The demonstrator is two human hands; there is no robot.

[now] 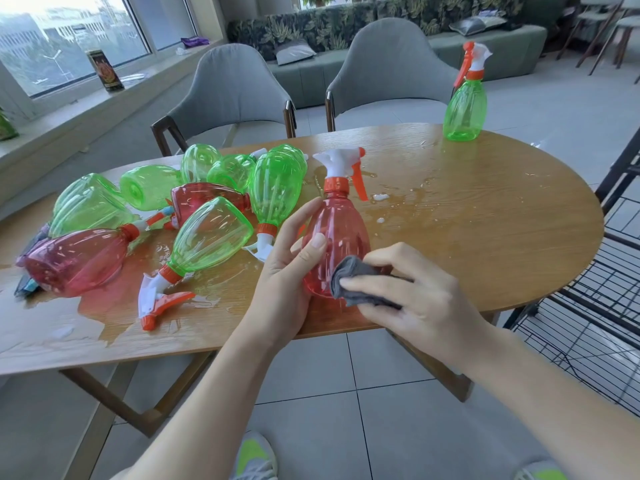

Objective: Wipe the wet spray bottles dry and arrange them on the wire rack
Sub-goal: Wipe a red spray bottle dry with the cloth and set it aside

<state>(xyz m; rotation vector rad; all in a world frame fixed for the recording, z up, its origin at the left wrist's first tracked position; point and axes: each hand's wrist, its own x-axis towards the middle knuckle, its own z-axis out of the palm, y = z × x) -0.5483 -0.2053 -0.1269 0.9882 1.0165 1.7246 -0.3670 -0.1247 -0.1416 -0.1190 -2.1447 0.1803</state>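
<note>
The red spray bottle [334,244] is glossy, see-through ribbed plastic with an opaque white and orange plastic trigger head [343,168]. The green spray bottles [211,233] share that shiny translucent plastic. The grey cloth [356,280] looks soft and matt. The bench [485,220] is grained wood, slick with water. The wire rack [595,306] is thin black metal. The chairs [232,84] are matt grey fabric.

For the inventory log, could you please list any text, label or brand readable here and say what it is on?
No text can be read.
Dark printed box on the windowsill: red and gold print, too blurred to read.
Red translucent plastic spray bottle, held and wiped with the grey cloth: no label visible.
</note>
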